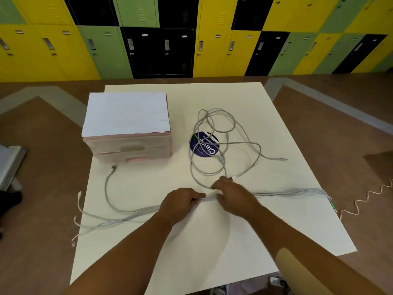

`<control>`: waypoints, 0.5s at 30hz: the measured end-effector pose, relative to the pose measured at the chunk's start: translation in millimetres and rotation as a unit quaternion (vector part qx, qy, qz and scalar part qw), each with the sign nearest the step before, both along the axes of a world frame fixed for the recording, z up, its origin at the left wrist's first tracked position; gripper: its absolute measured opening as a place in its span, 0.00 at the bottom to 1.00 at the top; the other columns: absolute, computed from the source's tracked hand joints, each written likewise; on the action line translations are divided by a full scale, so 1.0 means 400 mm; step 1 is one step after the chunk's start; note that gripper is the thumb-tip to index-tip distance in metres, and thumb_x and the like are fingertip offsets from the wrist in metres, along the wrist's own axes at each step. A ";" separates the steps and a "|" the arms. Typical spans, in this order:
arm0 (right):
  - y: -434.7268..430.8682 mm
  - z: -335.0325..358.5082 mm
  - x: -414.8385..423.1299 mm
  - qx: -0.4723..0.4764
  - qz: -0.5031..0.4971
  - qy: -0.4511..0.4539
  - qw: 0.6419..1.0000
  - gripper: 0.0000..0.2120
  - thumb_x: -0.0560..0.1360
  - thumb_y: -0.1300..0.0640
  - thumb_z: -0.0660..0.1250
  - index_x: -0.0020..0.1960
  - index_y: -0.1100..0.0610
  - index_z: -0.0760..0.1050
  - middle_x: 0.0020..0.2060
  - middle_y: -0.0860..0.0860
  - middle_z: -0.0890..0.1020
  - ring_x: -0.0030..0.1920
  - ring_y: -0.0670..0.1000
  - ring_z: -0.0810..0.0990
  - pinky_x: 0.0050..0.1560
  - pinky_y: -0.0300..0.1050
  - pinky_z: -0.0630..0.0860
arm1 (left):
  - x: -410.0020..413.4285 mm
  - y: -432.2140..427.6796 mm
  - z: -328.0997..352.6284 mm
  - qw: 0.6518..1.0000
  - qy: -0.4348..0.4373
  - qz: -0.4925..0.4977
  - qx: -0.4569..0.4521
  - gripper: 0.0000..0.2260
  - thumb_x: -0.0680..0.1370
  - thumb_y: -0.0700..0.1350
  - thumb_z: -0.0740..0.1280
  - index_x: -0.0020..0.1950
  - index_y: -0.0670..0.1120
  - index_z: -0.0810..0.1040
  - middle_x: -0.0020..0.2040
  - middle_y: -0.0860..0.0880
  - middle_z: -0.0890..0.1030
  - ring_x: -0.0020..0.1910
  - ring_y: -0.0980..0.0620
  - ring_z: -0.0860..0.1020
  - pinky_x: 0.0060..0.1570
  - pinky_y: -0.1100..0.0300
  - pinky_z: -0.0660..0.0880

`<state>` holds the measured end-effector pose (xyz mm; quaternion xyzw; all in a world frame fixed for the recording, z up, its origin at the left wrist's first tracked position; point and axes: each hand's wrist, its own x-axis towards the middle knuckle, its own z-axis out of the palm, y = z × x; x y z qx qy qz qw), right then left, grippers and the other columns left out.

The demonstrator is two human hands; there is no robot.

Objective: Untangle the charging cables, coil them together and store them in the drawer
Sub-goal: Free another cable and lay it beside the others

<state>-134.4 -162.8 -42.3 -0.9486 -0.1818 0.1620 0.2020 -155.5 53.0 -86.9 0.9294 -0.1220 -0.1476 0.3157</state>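
Note:
A straightened bundle of grey charging cables (297, 191) lies across the near part of the cream table (212, 241), from the left edge to the right edge. My left hand (180, 203) grips this bundle near the middle. Just to its right, my right hand (231, 195) pinches the same bundle, blurred by motion. Behind the hands a loose tangle of grey cables (223, 143) lies on the table, one white plug close to my right fingers. A pink-and-white drawer unit (129, 135) stands at the back left, both drawers shut.
A round dark blue sticker (205, 146) sits under the tangle. One cable end (113, 168) lies in front of the drawer unit. A coiled pink cord (365, 201) lies on the brown floor at right. Yellow, green and black lockers line the far wall.

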 end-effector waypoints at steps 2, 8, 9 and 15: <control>0.072 -0.014 -0.020 0.008 0.044 0.034 0.998 0.12 0.77 0.56 0.64 0.60 0.52 0.73 0.54 0.49 0.74 0.47 0.54 0.79 0.46 0.51 0.76 | -0.001 -0.002 0.005 1.000 0.011 0.013 -0.011 0.11 0.80 0.53 0.64 0.59 0.58 0.82 0.51 0.54 0.84 0.48 0.53 0.81 0.48 0.57 0.75; 0.104 -0.052 -0.027 -0.040 0.017 0.006 0.999 0.03 0.80 0.57 0.60 0.49 0.55 0.72 0.46 0.51 0.74 0.44 0.56 0.76 0.44 0.53 0.73 | -0.018 0.022 0.008 0.997 0.028 0.046 -0.046 0.08 0.79 0.53 0.67 0.52 0.52 0.82 0.45 0.54 0.84 0.43 0.54 0.79 0.45 0.57 0.74; 0.104 -0.052 -0.025 -0.043 0.025 0.005 0.999 0.03 0.80 0.58 0.60 0.48 0.55 0.71 0.45 0.51 0.74 0.43 0.56 0.75 0.44 0.54 0.73 | -0.022 0.036 0.009 0.998 0.029 0.038 -0.039 0.09 0.79 0.54 0.66 0.53 0.51 0.82 0.46 0.53 0.84 0.45 0.53 0.80 0.46 0.57 0.74; 0.102 -0.054 -0.019 -0.032 0.029 -0.006 0.999 0.04 0.79 0.58 0.63 0.45 0.54 0.72 0.43 0.50 0.74 0.41 0.55 0.76 0.43 0.53 0.74 | -0.053 0.188 0.024 0.999 0.010 -0.009 0.041 0.18 0.80 0.62 0.59 0.66 0.59 0.77 0.62 0.58 0.81 0.60 0.56 0.78 0.57 0.60 0.73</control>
